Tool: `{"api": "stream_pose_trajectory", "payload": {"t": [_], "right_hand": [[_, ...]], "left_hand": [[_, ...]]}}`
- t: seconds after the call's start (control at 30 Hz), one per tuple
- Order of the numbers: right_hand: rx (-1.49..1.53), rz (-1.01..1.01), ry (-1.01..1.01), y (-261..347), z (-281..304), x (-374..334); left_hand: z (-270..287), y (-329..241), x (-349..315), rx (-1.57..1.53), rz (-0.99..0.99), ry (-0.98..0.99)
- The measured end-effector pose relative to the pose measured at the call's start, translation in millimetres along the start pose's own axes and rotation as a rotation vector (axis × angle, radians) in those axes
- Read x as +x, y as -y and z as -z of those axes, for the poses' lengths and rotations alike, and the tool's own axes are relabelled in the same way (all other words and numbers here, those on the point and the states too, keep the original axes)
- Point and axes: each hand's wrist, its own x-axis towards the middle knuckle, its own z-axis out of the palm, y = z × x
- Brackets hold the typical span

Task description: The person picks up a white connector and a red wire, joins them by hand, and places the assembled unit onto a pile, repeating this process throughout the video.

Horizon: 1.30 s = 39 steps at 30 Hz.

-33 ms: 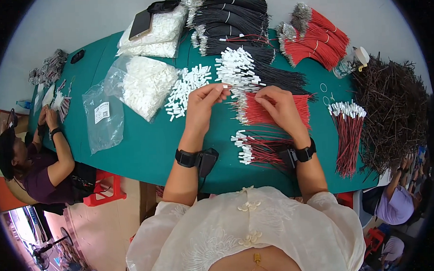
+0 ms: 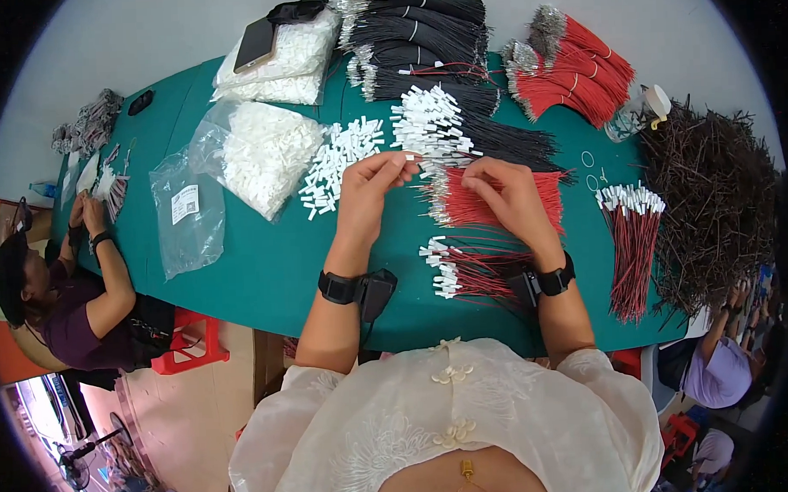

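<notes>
The left hand [image 2: 373,184] is closed in a fingertip pinch on a small white connector housing [image 2: 410,158], held just above the middle of the work area on a green table [image 2: 265,281]. To its right, the right hand [image 2: 509,194] is half curled, thumb and forefinger close together; whether they grip a thin wire cannot be told. The step in hand appears to be fine work on that one housing, and the next move would call for a steady pinch and careful fingertip alignment. Beneath and beside the right hand lie loose red wires [image 2: 544,197], with black wires [image 2: 516,142] beyond. Left of these is a scatter of loose white housings [image 2: 343,161], then an open bag of white housings [image 2: 269,155]. Nearer lie white-ended dark red wires [image 2: 477,271]; a similar sheaf [image 2: 633,255] lies farther right. At the far left, a co-worker [image 2: 75,296] sits at the table.
</notes>
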Motion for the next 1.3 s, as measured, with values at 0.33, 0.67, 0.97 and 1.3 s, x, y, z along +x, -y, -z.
{"api": "stream_pose_trajectory", "payload": {"t": [0.33, 0.67, 0.97, 1.3], "right_hand": [[0.226, -0.207, -0.031, 39, 1, 7], [0.243, -0.169, -0.144, 42, -7, 7], [0.137, -0.114, -0.163, 52, -1, 10], [0.063, 0.043, -0.271, 49, -10, 9]], "left_hand": [[-12, -7, -3, -0.071, -0.013, -0.068], [-17, -12, -5, 0.010, -0.076, -0.104], [-15, -8, -4, 0.042, -0.092, -0.094], [-15, -4, -3, -0.183, 0.011, -0.039]]}}
